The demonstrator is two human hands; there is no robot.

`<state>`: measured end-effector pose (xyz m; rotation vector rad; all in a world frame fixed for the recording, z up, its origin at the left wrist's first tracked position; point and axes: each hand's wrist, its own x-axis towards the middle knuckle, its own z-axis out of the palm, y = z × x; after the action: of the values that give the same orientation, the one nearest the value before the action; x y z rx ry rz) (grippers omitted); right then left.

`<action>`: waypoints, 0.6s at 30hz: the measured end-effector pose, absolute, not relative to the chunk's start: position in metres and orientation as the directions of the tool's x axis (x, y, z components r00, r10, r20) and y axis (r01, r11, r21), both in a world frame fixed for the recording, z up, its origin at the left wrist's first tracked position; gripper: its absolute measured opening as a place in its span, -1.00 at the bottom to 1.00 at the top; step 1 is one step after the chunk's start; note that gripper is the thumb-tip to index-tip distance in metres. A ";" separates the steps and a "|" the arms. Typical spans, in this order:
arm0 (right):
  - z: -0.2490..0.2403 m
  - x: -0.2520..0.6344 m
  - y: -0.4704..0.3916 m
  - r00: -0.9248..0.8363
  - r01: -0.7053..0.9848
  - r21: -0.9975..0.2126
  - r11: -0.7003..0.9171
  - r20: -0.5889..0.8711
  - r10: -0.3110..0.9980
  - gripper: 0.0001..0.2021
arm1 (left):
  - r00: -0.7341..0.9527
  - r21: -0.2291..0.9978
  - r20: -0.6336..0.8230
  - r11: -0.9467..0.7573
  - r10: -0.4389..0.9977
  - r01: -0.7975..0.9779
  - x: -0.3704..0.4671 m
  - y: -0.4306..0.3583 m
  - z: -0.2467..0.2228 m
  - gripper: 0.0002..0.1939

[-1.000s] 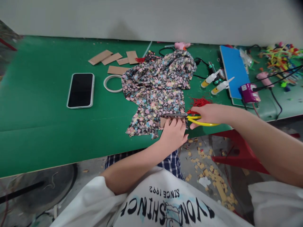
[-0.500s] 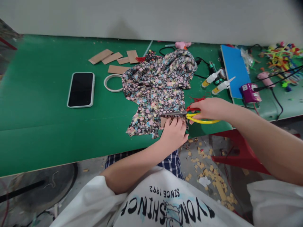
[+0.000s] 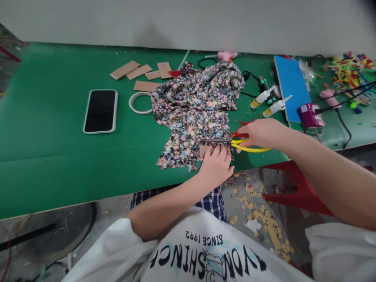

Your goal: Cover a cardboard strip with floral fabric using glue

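Observation:
Floral cloth (image 3: 190,117) lies spread and partly bunched on the green table. A small brown cardboard piece (image 3: 203,150) rests on its near edge. My left hand (image 3: 216,162) presses the cardboard down on the cloth with bent fingertips, covering most of it. Scissors (image 3: 249,148) with red and yellow handles are in my right hand (image 3: 263,133), fingers wrapped around the grips. Their blades point left across the cloth, just beyond the cardboard's far edge, and look nearly together. Whether cloth sits between the blades is hard to make out.
A phone (image 3: 100,111) and a tape roll (image 3: 132,103) lie left of the cloth, with several cardboard strips (image 3: 147,86) behind. To the right are glue bottles (image 3: 273,109), a blue board (image 3: 292,88), a purple box (image 3: 311,115) and cables. The table's front edge is close to my left hand.
My right hand has shifted slightly away from me, and the scissor handles have come closer together. My left hand and the cloth stay in place.

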<state>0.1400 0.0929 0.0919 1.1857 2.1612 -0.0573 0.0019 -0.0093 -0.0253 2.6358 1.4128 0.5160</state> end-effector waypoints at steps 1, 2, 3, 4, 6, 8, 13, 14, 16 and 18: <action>0.093 0.139 0.092 -0.374 0.753 0.285 0.594 -0.558 0.741 -0.59 | 0.509 0.250 0.244 -0.561 0.825 0.789 0.002 -0.009 -0.025 -0.46; 0.095 0.138 0.092 -0.379 0.741 0.302 0.599 -0.549 0.745 -0.58 | 0.509 0.249 0.242 -0.560 0.826 0.791 0.002 -0.009 -0.025 -0.46; 0.095 0.138 0.091 -0.376 0.734 0.319 0.599 -0.544 0.750 -0.58 | 0.509 0.248 0.241 -0.559 0.826 0.791 0.002 -0.009 -0.025 -0.46; 0.095 0.138 0.091 -0.367 0.733 0.328 0.596 -0.547 0.752 -0.57 | 0.510 0.248 0.238 -0.560 0.826 0.791 0.002 -0.009 -0.025 -0.46; 0.091 0.140 0.090 -0.330 0.752 0.315 0.579 -0.579 0.745 -0.51 | 0.514 0.250 0.232 -0.561 0.826 0.789 0.002 -0.009 -0.025 -0.47; 0.084 0.145 0.089 -0.309 0.783 0.263 0.564 -0.623 0.719 -0.42 | 0.517 0.250 0.227 -0.562 0.826 0.788 0.002 -0.009 -0.024 -0.47; 0.072 0.153 0.088 -0.362 0.800 0.162 0.577 -0.636 0.681 -0.36 | 0.522 0.239 0.222 -0.565 0.824 0.790 0.001 -0.009 -0.022 -0.47; 0.071 0.153 0.088 -0.367 0.799 0.159 0.580 -0.634 0.680 -0.36 | 0.522 0.238 0.223 -0.565 0.824 0.790 0.001 -0.009 -0.022 -0.48; 0.073 0.151 0.088 -0.370 0.798 0.157 0.582 -0.635 0.678 -0.35 | 0.520 0.239 0.224 -0.564 0.824 0.790 0.000 -0.009 -0.022 -0.49; 0.074 0.150 0.088 -0.364 0.801 0.156 0.578 -0.639 0.678 -0.33 | 0.519 0.243 0.226 -0.564 0.824 0.789 0.000 -0.009 -0.022 -0.49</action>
<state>0.1498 0.0880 0.0745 1.1725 2.1374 -0.2370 0.0003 -0.0089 -0.0224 2.6412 1.4084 0.4825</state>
